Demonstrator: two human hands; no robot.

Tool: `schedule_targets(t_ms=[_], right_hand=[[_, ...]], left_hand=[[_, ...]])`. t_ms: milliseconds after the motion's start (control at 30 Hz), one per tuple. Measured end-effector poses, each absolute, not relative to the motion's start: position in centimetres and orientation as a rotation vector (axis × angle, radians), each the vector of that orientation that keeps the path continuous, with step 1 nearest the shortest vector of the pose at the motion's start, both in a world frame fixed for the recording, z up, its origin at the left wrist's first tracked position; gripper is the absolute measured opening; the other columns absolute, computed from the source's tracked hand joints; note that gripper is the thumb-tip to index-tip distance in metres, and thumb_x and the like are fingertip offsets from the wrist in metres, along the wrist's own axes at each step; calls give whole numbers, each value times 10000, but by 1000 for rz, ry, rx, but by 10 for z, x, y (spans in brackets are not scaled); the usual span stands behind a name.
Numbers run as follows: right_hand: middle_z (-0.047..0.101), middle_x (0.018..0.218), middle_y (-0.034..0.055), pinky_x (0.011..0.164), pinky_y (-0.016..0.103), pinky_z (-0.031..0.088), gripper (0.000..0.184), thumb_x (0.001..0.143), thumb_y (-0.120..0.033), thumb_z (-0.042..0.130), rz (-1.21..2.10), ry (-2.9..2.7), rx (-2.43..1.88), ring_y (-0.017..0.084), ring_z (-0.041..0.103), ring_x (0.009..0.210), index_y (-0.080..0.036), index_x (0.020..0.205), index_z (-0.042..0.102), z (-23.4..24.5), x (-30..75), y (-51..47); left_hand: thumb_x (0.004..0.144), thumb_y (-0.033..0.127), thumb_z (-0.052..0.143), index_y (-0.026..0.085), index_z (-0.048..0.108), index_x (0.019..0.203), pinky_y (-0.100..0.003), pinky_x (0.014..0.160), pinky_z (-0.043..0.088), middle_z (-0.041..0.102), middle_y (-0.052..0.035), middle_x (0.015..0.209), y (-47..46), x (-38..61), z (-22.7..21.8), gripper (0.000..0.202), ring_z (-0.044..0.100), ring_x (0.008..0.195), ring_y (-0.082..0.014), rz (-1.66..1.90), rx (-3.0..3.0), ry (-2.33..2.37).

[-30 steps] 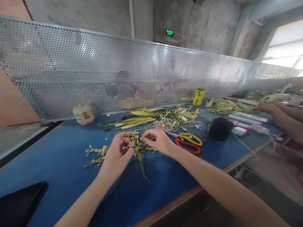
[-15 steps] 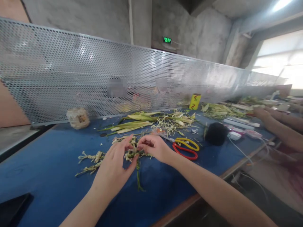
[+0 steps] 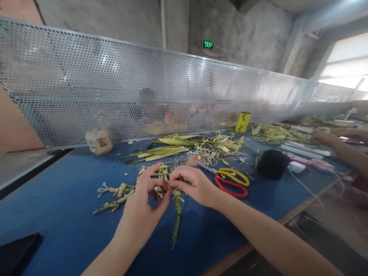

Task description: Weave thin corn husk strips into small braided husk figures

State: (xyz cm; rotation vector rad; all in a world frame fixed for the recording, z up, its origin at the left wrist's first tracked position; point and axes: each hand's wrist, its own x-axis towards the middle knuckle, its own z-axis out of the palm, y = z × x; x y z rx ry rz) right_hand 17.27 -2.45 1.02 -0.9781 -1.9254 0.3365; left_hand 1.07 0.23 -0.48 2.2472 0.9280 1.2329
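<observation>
Both my hands meet over the blue table (image 3: 71, 214) at a braided strip of green and pale leaf (image 3: 176, 209). My left hand (image 3: 146, 199) curls its fingers and pinches the top of the strip. My right hand (image 3: 195, 186) pinches the same spot from the right. The braided tail hangs down toward me, just above the table. Loose finished leaf pieces (image 3: 115, 193) lie to the left of my left hand.
Scissors with red and yellow handles (image 3: 231, 180) lie right of my right hand. Behind are a heap of green leaves (image 3: 184, 145), a black ball (image 3: 271, 164), a yellow cylinder (image 3: 242, 122) and a perforated metal screen (image 3: 115, 88). Another person's arms (image 3: 339, 143) work at the right.
The braided strip has been lifted slightly and its tail now hangs longer toward me. My hands stay together at its top, fingers shifted.
</observation>
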Motion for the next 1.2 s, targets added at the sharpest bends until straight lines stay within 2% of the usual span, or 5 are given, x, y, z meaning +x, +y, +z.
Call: schedule_targets(t_ms=[333, 433, 767, 933, 1200], right_hand=[[603, 715, -6, 714, 241, 390, 86, 797, -153, 520, 101, -1957, -937, 99, 492, 709, -168, 731, 573, 14, 176, -22], [609, 714, -8, 731, 244, 392, 83, 795, -142, 524, 88, -1982, -904, 98, 488, 721, -169, 738, 578, 15, 177, -24], [610, 684, -28, 622, 206, 418, 80, 762, -136, 555, 124, -1825, -976, 75, 510, 645, -180, 707, 593, 15, 170, -31], [627, 695, -19, 694, 241, 428, 89, 783, -158, 536, 89, -1815, -934, 89, 531, 685, -186, 732, 603, 16, 169, -35], [636, 707, -15, 689, 248, 438, 88, 775, -149, 546, 82, -1784, -957, 95, 557, 703, -189, 737, 615, 13, 167, -33]], left_hand=[[645, 240, 658, 214, 288, 1267, -255, 654, 487, 672, -14, 731, -3, 19, 1, 724, 624, 693, -146, 1081, 1632, 741], [636, 226, 663, 208, 299, 1264, -239, 635, 483, 664, 5, 684, -7, 22, 2, 726, 606, 622, -122, 1092, 1620, 761], [604, 178, 689, 207, 328, 1238, -215, 609, 479, 641, 28, 640, -9, 24, 4, 729, 596, 634, -109, 1134, 1449, 679], [601, 171, 686, 212, 331, 1221, -174, 552, 461, 612, 54, 621, -9, 25, 5, 715, 564, 574, -74, 1152, 1353, 696], [613, 137, 667, 201, 362, 1201, -176, 519, 448, 605, 46, 633, -8, 25, 3, 666, 546, 547, -71, 1155, 1297, 701]])
